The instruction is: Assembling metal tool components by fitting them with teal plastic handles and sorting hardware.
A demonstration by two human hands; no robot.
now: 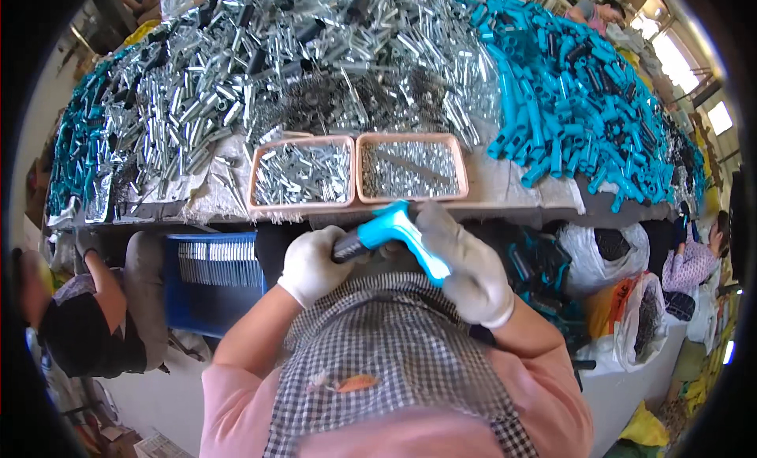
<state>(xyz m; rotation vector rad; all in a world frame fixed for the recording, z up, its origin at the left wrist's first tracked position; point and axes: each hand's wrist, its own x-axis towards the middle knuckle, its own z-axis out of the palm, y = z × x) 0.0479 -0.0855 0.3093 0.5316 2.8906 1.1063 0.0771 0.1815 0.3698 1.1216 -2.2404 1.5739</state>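
Observation:
A glossy teal part (382,231), bent like a pistol-shaped handle, is held in front of my apron near the bench edge. My left hand (315,267), in a white glove, is closed around a black cylindrical piece (345,247) at the part's left end. At the other side my right hand (473,267), gloved too and slightly blurred, grips the bent section; the glove hides some of it. Just beyond, on the bench, stand a pink tray (355,174) of long metal pins and a second pink tray (465,182) of small metal pieces.
Metal tubes and rods (205,103) are heaped across the bench, with a pile of teal parts (552,127) at right. A blue crate (183,310) holding metal rods stands at lower left. White sacks (591,272) sit at right. Other people work at both sides.

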